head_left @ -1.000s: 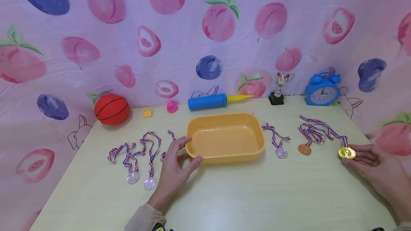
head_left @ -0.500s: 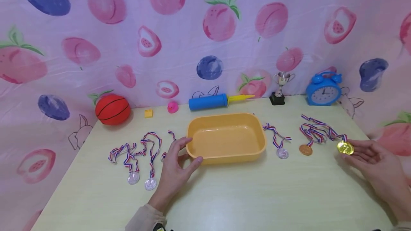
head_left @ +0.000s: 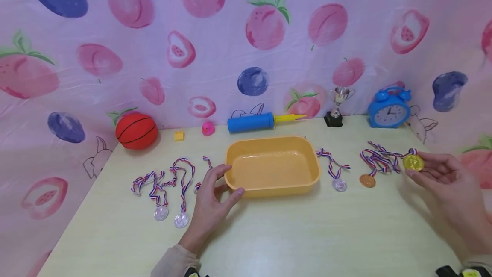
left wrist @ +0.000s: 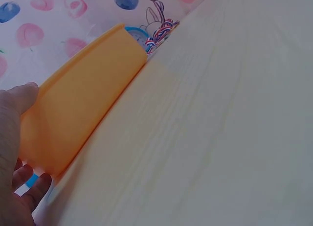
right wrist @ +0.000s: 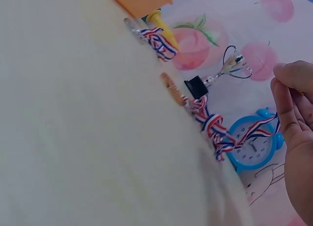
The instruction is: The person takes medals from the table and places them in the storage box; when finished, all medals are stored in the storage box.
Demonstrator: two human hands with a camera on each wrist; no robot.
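Observation:
My right hand (head_left: 455,185) pinches a gold medal (head_left: 413,162) between thumb and fingers, above the table at the right. The medal's striped ribbon trails left towards the ribbon of a bronze medal (head_left: 367,181) lying on the table. In the right wrist view the fingers hide the gold disc, and the ribbon (right wrist: 259,129) runs down from them. My left hand (head_left: 211,202) holds the front left corner of a yellow-orange plastic basin (head_left: 272,192), with the thumb at its front rim. The basin stands upright on the table, nothing visible inside.
Silver medals lie left of the basin (head_left: 161,213) and right of it (head_left: 340,184). Along the back stand a basketball (head_left: 136,131), yellow block (head_left: 179,135), pink duck (head_left: 208,128), blue hand pump (head_left: 251,122), trophy cup (head_left: 338,106) and blue alarm clock (head_left: 389,108).
My right hand has lifted the gold medal off the table and moved it slightly up and back, pulling its ribbon along. The left hand stays on the basin.

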